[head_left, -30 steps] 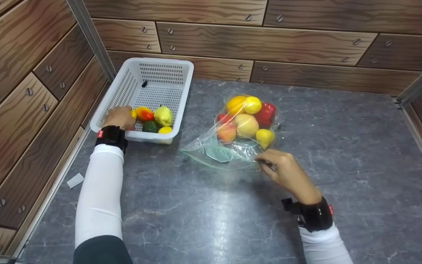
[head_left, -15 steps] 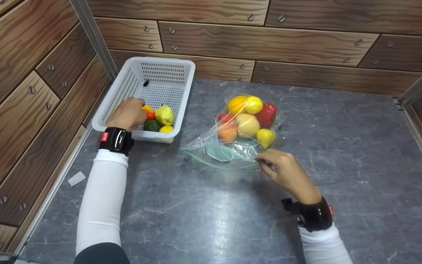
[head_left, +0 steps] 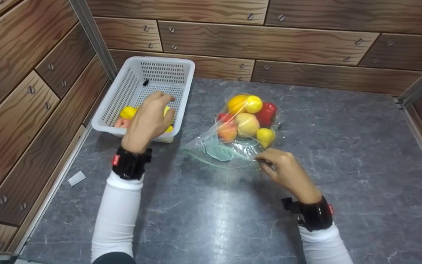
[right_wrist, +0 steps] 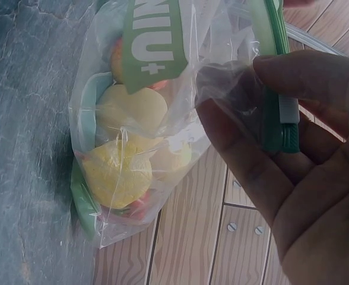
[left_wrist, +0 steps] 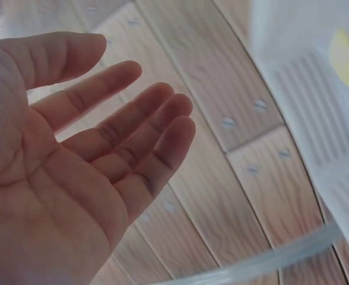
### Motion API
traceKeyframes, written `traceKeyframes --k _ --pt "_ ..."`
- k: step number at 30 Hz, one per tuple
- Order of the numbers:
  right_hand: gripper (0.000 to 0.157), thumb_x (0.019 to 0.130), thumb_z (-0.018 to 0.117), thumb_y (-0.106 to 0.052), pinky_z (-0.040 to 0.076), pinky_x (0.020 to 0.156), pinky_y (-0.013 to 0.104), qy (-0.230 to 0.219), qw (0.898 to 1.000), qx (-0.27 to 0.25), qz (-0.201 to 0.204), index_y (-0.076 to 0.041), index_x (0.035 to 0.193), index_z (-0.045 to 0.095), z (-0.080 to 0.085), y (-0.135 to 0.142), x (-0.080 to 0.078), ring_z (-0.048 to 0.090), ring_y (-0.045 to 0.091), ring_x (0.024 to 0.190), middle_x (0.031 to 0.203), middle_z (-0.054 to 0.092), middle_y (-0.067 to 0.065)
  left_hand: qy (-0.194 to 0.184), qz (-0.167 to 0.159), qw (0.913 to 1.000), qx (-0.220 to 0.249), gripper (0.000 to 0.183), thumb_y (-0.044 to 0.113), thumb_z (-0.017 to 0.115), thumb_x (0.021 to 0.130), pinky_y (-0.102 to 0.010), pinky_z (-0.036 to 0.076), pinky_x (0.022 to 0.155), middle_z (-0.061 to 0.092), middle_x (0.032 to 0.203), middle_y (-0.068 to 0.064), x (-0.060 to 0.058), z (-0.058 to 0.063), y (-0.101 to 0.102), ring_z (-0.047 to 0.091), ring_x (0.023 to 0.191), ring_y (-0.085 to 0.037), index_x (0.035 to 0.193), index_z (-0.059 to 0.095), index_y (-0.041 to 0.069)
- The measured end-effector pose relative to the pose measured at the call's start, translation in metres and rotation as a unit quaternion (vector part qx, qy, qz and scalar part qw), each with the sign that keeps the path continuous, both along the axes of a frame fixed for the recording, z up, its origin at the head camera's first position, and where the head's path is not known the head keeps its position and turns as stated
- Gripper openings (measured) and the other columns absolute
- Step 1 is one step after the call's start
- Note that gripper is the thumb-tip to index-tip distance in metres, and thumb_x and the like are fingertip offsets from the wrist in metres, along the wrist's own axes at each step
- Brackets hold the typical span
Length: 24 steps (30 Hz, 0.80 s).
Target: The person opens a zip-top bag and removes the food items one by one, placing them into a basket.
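Note:
My left hand (head_left: 147, 121) is over the front of the white basket (head_left: 187, 84), covering part of the fruit in it. The left wrist view shows its palm (left_wrist: 56, 178) bare, fingers spread and gently bent, holding nothing. A yellow fruit (head_left: 127, 112) and a pinkish one (head_left: 122, 123) show beside it. My right hand (head_left: 288, 172) pinches the right corner of a clear zip bag (head_left: 229, 152). Through the plastic I see a peach (head_left: 247, 125), a red bell pepper (head_left: 266, 114), a yellow pear (head_left: 265, 137) and other fruit. Up close, thumb and fingers grip the green zip edge (right_wrist: 281, 107).
A small white piece of paper (head_left: 76, 178) lies on the grey tabletop (head_left: 196, 212) at left. Wood-patterned walls (head_left: 211, 40) stand behind and to the sides. A small black item (head_left: 145, 83) is at the basket's far end.
My left hand has moved right and nearer across the basket's front, uncovering the yellow and pinkish fruit at left and hiding others. The right hand and bag have stayed still.

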State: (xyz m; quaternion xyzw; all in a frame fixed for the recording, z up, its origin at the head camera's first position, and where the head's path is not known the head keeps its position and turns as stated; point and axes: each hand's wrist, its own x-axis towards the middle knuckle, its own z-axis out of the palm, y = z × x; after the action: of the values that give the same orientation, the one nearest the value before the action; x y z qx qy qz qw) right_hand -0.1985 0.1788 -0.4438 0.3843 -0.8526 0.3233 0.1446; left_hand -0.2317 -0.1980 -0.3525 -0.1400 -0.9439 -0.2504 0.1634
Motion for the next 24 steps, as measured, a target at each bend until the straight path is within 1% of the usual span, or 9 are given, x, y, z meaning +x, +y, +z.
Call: traceKeyframes --k 2,5,10,13,17,19,21,24 --pt "0.027 0.078 0.077 0.013 0.063 0.071 0.033 0.000 1.000 0.002 -0.001 0.001 0.102 0.076 0.000 0.000 0.000 0.072 0.024 0.080 0.093 0.075 0.012 0.022 -0.011 0.9997 0.003 0.032 0.004 0.064 0.094 -0.045 0.050 0.103 0.066 0.120 -0.019 0.006 -0.002 0.010 0.061 0.115 -0.035 0.124 0.068 -0.004" --pt "0.028 0.078 0.077 0.013 0.063 0.070 0.032 -0.004 1.000 0.001 -0.003 0.000 0.103 0.076 0.000 0.000 0.001 0.072 0.024 0.079 0.093 0.075 0.012 0.043 -0.030 0.9986 0.004 0.032 0.005 0.066 0.094 -0.043 0.050 0.102 0.066 0.120 -0.018 0.015 -0.007 0.025 0.061 0.113 -0.034 0.125 0.068 -0.004" --pt "0.029 0.077 0.076 0.016 0.062 0.067 0.031 0.001 1.000 -0.009 -0.006 0.001 0.102 0.076 0.000 0.000 0.002 0.071 0.022 0.076 0.092 0.075 0.010 0.054 -0.069 0.9959 0.023 0.034 0.005 0.068 0.095 -0.038 0.053 0.100 0.066 0.122 -0.017 0.028 -0.019 0.048 0.062 0.113 -0.030 0.128 0.066 -0.002" --pt "0.029 0.078 0.076 0.016 0.062 0.068 0.031 0.003 1.000 -0.012 -0.005 0.001 0.102 0.077 0.000 -0.001 0.002 0.071 0.022 0.077 0.093 0.075 0.010 0.056 -0.091 0.9936 0.036 0.034 0.004 0.070 0.093 -0.035 0.054 0.100 0.066 0.122 -0.015 0.035 -0.028 0.061 0.062 0.113 -0.028 0.127 0.066 0.000" --pt "0.028 0.079 0.075 0.015 0.063 0.070 0.033 -0.009 1.000 -0.006 -0.003 0.001 0.104 0.076 0.001 -0.002 0.002 0.073 0.025 0.079 0.095 0.076 0.012 0.063 -0.129 0.9885 0.047 0.031 0.003 0.071 0.092 -0.032 0.056 0.092 0.067 0.116 -0.012 0.044 -0.036 0.077 0.063 0.105 -0.024 0.124 0.069 0.002" --pt "0.028 0.079 0.075 0.014 0.063 0.070 0.033 -0.015 1.000 -0.002 -0.005 0.001 0.104 0.076 0.002 -0.002 0.002 0.073 0.026 0.080 0.095 0.076 0.012 0.058 -0.150 0.9858 0.048 0.030 0.005 0.071 0.092 -0.031 0.056 0.086 0.067 0.113 -0.010 0.049 -0.037 0.083 0.063 0.100 -0.022 0.122 0.070 0.004" --pt "0.029 0.079 0.076 0.015 0.063 0.070 0.033 -0.016 1.000 -0.001 -0.006 0.001 0.104 0.076 0.002 -0.002 0.002 0.073 0.025 0.079 0.095 0.076 0.012 0.048 -0.170 0.9834 0.043 0.031 0.007 0.072 0.093 -0.031 0.056 0.085 0.068 0.113 -0.009 0.053 -0.037 0.088 0.064 0.098 -0.021 0.123 0.070 0.006" --pt "0.030 0.078 0.076 0.015 0.062 0.068 0.032 -0.012 1.000 0.000 -0.008 0.000 0.104 0.076 0.002 -0.002 0.003 0.072 0.023 0.077 0.094 0.075 0.011 0.035 -0.200 0.9790 0.022 0.027 0.010 0.072 0.094 -0.032 0.056 0.086 0.070 0.114 -0.007 0.059 -0.035 0.093 0.065 0.098 -0.021 0.122 0.072 0.007"
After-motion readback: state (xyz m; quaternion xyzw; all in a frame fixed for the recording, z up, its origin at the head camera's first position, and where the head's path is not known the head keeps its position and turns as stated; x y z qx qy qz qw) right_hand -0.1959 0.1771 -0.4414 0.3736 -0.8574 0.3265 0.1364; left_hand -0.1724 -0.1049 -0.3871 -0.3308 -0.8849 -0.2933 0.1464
